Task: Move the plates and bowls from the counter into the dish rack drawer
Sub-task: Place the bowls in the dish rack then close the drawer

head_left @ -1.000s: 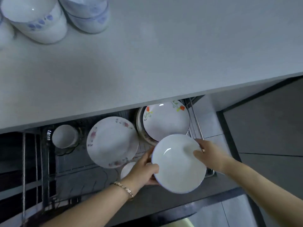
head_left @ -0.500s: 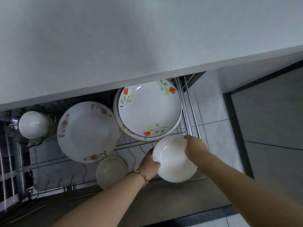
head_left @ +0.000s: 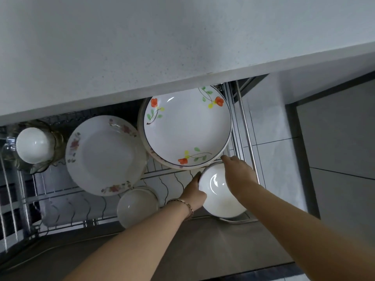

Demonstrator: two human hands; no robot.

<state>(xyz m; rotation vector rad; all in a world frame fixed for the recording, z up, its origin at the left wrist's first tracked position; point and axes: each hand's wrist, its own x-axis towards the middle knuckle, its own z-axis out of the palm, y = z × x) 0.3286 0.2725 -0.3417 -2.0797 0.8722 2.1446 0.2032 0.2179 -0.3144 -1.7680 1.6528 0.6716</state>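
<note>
A plain white bowl (head_left: 217,191) sits low in the front right corner of the wire dish rack drawer (head_left: 246,126). My left hand (head_left: 193,190) grips its left rim, a bracelet on that wrist. My right hand (head_left: 238,172) lies over its right rim. Behind the bowl leans a stack of plates with orange flowers (head_left: 187,128). A pink-flowered plate (head_left: 105,155) stands to the left, and another white bowl (head_left: 137,206) rests in the front row.
The white counter (head_left: 162,47) overhangs the back of the drawer. A white cup (head_left: 34,145) sits in glassware at the far left. Wire prongs (head_left: 81,207) stand bare in the front left. Tiled floor (head_left: 334,159) lies to the right.
Both hands have carried the white bowl down and back into the drawer's front right corner. The view dropped closer to the drawer, so the counter's bowls are out of sight.
</note>
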